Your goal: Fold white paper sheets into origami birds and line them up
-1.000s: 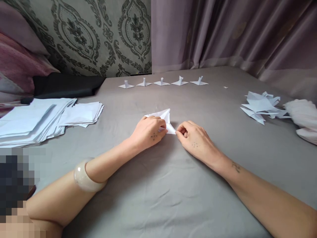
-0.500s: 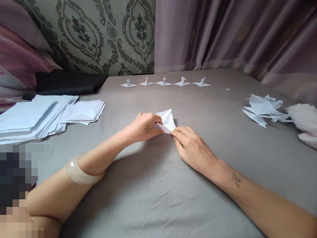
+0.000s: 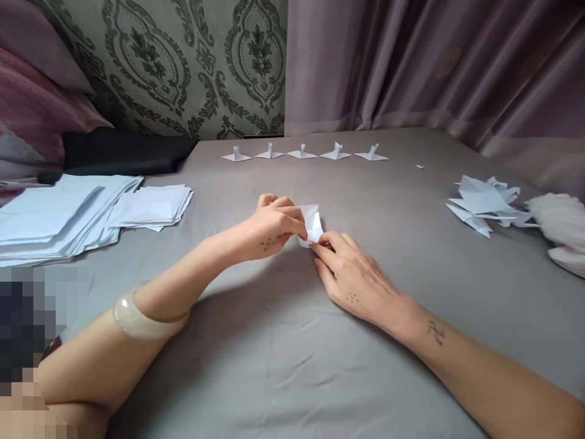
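A small piece of folded white paper (image 3: 311, 221) lies on the grey cloth between my hands. My left hand (image 3: 278, 224) reaches over its left side, thumb and forefinger pinched at the paper's near part, the other fingers curled above. Against the lower right corner, my right hand (image 3: 350, 262) presses and pinches the edge with thumb and fingertips. The fingers hide the paper's left and lower right edges, so its exact fold cannot be made out.
Several folded paper birds (image 3: 302, 152) stand in a row at the back. More folded birds (image 3: 489, 204) are heaped at right beside pale bunched fabric (image 3: 560, 225). Large paper sheets (image 3: 50, 210) and a smaller paper stack (image 3: 153, 206) lie at left, near a black cloth (image 3: 123, 152).
My left hand has risen slightly and its fingers have moved across the paper. The paper's open flaps look narrower now. My right hand's fingers have curled more at the corner.
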Available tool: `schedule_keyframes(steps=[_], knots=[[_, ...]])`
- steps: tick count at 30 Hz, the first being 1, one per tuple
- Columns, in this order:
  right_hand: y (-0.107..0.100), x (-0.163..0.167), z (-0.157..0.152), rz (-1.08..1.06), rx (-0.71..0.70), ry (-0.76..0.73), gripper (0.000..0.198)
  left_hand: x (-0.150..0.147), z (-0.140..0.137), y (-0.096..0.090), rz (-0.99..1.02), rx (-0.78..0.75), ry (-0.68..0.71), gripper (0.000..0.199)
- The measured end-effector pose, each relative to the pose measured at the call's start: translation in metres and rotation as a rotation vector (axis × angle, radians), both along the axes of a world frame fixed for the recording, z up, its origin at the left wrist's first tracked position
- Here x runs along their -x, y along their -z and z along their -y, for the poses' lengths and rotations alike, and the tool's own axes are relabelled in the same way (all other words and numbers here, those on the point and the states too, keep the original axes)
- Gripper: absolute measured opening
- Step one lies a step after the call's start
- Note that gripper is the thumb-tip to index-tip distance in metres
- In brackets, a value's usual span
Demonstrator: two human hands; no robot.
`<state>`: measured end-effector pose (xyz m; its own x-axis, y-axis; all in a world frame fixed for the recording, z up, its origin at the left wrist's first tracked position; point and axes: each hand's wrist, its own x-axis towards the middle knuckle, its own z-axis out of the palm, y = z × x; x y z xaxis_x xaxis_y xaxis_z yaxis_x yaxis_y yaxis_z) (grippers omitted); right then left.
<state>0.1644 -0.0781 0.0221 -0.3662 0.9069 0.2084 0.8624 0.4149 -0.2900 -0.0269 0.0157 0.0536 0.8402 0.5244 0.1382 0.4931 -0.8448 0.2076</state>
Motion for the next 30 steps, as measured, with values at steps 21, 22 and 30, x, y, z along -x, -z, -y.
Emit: schedule_keyframes(steps=[21, 22, 30], knots=[[-0.008, -0.002, 0.006, 0.073, 0.033, 0.048, 0.026, -0.005, 0.016, 0.029, 0.078, -0.053, 0.073, 0.034], [-0.009, -0.004, 0.007, 0.086, 0.022, 0.054, 0.026, -0.004, 0.017, 0.027, 0.049, -0.058, 0.080, 0.034], [-0.023, -0.027, 0.008, 0.123, 0.125, 0.042, 0.030, -0.001, 0.016, 0.023, -0.092, -0.102, 0.139, 0.040]])
